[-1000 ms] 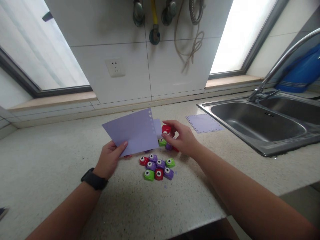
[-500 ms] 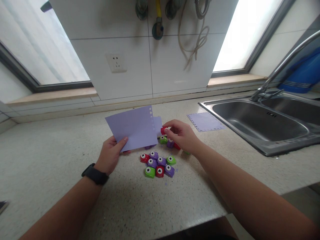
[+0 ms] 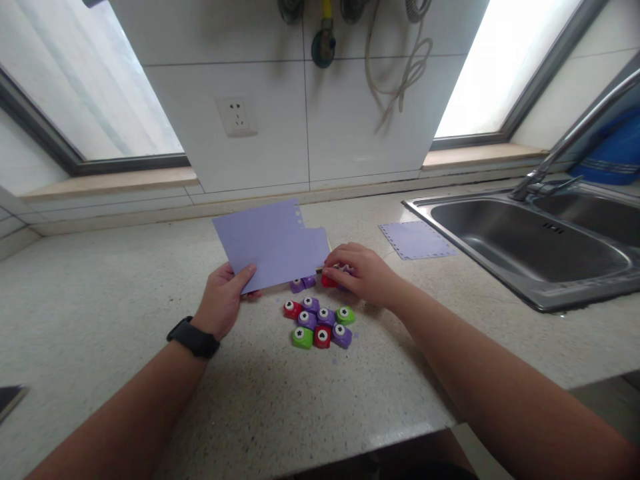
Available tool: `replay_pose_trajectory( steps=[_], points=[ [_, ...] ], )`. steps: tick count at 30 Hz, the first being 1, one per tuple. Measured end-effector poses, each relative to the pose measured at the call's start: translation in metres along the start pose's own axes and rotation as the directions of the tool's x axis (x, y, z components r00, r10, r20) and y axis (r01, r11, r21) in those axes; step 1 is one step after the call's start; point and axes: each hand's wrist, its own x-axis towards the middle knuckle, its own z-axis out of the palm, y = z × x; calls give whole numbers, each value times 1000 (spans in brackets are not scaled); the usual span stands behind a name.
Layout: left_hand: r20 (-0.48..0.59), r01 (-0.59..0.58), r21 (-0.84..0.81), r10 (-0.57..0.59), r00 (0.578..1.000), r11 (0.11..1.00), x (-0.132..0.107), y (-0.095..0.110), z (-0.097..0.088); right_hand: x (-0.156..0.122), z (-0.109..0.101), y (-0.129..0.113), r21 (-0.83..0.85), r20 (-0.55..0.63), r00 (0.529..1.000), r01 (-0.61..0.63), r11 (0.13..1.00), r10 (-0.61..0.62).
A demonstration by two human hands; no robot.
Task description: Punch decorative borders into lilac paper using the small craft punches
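Left hand (image 3: pixel 219 303): had a pinch on the near edge of the held sheet (image 3: pixel 263 243), thumb on its upper face, fingers curled beneath
Held sheet: purple, raised at a tilt from the counter (image 3: pixel 240 387), with a few punched holes at its far right corner
Purple paper (image 3: pixel 317 245): showed just past the held sheet's right edge; whether they touched, I could not tell
Right hand (image 3: pixel 363 272): fingers half curled, thumb near the fingertips, at a red punch (image 3: pixel 329 282); I could not tell whether it had hold of anything
Near punches (image 3: pixel 302 338): eight in red, green and purple, grouped between the forearms
Two purple punches (image 3: pixel 297 285): sat by the held sheet's near right edge
Far right sheet (image 3: pixel 417 240): lay beside the sink (image 3: pixel 520 230), holes along its edges
Step in hand: judged to be handling among the punches with the right hand, the left holding the paper up
Next move: seemed to call for a steady sheet and precise fingertips among crowded punches
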Motion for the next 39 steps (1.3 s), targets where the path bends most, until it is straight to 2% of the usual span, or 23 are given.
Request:
replay_pose_trajectory(
  steps=[8,13,27,33,36,39],
  points=[
    [7,-4,8,4,1000,1000,1,-1,0,1,2,3,-81,122,990,75,994,-65],
    [8,-5,15,5,1000,1000,1,0,0,0,5,3,-159,160,986,63,985,-37],
    [15,-14,23,14,1000,1000,2,-3,-1,-1,3,8,-278,114,990,-50,959,85],
    [12,-13,10,13,1000,1000,2,-2,0,1,-2,7,-186,-44,986,-169,968,164],
    [6,-17,10,17,1000,1000,2,-2,0,1,-3,5,-132,-39,994,-103,986,98],
    [-5,-28,7,29,1000,1000,2,-2,-1,-1,-2,4,-154,93,995,39,987,-25]
  ],
)
